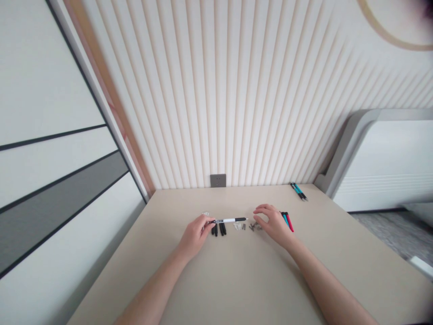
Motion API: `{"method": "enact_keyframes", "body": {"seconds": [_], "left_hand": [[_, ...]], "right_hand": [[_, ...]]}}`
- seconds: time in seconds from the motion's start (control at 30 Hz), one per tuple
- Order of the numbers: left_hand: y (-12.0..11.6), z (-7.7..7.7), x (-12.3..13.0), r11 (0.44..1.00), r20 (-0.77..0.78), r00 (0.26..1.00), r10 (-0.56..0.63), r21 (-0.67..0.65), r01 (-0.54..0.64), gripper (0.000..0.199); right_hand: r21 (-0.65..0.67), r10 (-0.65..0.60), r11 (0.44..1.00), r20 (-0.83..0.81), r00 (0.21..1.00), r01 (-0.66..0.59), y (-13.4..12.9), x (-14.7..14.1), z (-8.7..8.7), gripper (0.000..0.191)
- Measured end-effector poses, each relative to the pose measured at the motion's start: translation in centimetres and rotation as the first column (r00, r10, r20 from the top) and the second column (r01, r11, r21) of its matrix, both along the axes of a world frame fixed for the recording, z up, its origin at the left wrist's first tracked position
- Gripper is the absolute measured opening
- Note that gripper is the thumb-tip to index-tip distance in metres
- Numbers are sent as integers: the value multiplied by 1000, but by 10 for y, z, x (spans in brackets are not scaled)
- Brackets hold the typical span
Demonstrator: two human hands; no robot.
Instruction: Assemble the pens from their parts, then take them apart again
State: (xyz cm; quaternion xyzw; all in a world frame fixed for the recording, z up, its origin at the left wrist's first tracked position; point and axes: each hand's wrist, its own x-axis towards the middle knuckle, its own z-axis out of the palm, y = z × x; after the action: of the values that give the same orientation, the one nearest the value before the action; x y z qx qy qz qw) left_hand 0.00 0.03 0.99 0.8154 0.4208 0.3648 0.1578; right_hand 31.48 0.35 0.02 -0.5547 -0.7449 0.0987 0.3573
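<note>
Starting on the left, the left hand (195,235) is closed on the end of a pen (228,220), a slim white plastic barrel with black bands, held level with its tip pointing right. The forearm angles in low over a matte beige table (237,284). Just beyond those fingers sits a little bunch of silvery sticks (205,214), too small to call. Right under the pen, black caps (218,229), stubby and smooth, lie side by side. Next along come pale clear pieces (237,226), then grey metal bits (255,227) just in front of the right hand (273,223). That hand is open and empty, its fingers arched and curled, resting on the table. Touching its far side are a red pen (289,223) and a teal pen (285,220). Farther out, near the table's back edge, lie two more teal pens (298,191).
</note>
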Motion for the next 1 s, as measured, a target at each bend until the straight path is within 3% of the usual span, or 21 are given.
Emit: {"method": "enact_keyframes", "body": {"seconds": [0.17, 0.37, 0.53, 0.67, 1.0], "left_hand": [[-1, 1, 0, 1000, 5, 1000, 9, -7, -9, 19], [-1, 1, 0, 1000, 19, 1000, 6, -5, -6, 18], [1, -1, 0, 1000, 34, 999, 10, -24, -9, 17], [1, -2, 0, 999, 55, 998, 16, -38, -14, 16], [1, -2, 0, 998, 62, 998, 27, -63, -23, 18]], "right_hand": [[-93, 67, 994, 190, 980, -50, -5, 1, 1, 17], [-104, 96, 992, 187, 978, -78, -4, 1, 0, 12], [-65, 51, 996, -107, 993, -58, -6, -8, 7, 21], [-136, -15, 990, -392, 920, -42, -9, -17, 8, 28], [-192, 73, 955, -588, 806, -227, -10, -27, 1, 34]]}}
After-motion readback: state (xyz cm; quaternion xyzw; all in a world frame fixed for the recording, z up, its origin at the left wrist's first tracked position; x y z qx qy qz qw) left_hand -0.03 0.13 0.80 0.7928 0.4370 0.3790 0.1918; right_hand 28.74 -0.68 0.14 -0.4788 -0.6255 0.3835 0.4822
